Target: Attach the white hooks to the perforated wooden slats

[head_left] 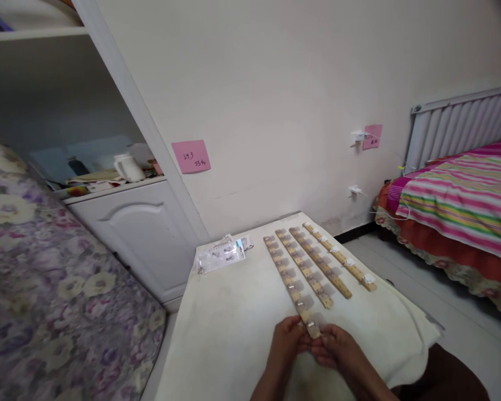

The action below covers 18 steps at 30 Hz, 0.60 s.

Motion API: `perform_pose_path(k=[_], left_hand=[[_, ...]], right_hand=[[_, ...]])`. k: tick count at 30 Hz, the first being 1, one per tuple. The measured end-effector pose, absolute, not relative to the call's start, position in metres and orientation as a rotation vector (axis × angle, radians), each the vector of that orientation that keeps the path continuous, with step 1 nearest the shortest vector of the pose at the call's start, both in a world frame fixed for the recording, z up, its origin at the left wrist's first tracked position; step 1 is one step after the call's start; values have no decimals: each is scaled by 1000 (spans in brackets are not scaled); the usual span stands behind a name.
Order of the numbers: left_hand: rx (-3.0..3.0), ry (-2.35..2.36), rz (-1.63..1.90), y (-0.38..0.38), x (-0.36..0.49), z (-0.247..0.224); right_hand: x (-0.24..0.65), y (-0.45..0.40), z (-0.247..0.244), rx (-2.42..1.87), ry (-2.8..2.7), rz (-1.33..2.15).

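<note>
My left hand (288, 338) pinches the near end of a wooden strip (291, 292), the leftmost of several strips laid side by side on the white-covered table. My right hand (337, 344) is closed at the other side of the same end, its fingertips by a small clear plastic piece (316, 322). Such see-through pieces sit in a row along this strip. Similar pieces line the second strip (326, 303) and the third strip (347, 292). White round pieces are spaced along the rightmost strip (371, 287). The undersides of both hands' fingers are partly hidden.
Clear plastic packets (221, 257) lie at the table's back left corner. The table (217, 334) stands against the wall. To the left are a floral curtain (67, 289) and a cabinet (129, 234) holding a white jug (128, 168). A bed (463, 200) stands at the right.
</note>
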<state>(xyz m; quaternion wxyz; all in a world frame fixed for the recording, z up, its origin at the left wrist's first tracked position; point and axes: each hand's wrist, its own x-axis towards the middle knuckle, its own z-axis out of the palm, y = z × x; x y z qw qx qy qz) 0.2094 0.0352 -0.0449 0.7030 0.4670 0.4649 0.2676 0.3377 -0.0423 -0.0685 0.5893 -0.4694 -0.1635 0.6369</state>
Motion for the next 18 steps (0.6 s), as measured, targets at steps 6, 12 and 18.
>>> perform_pose_path(k=[6, 12, 18], left_hand=[[1093, 1066, 576, 36, 210, -47], [1121, 1093, 574, 36, 211, -49], [1118, 1115, 571, 34, 212, -51]], right_hand=[[338, -45, -62, -1114, -348, 1503], [341, -47, -58, -1152, -327, 1534], [345, -56, -50, -1166, -282, 1542]])
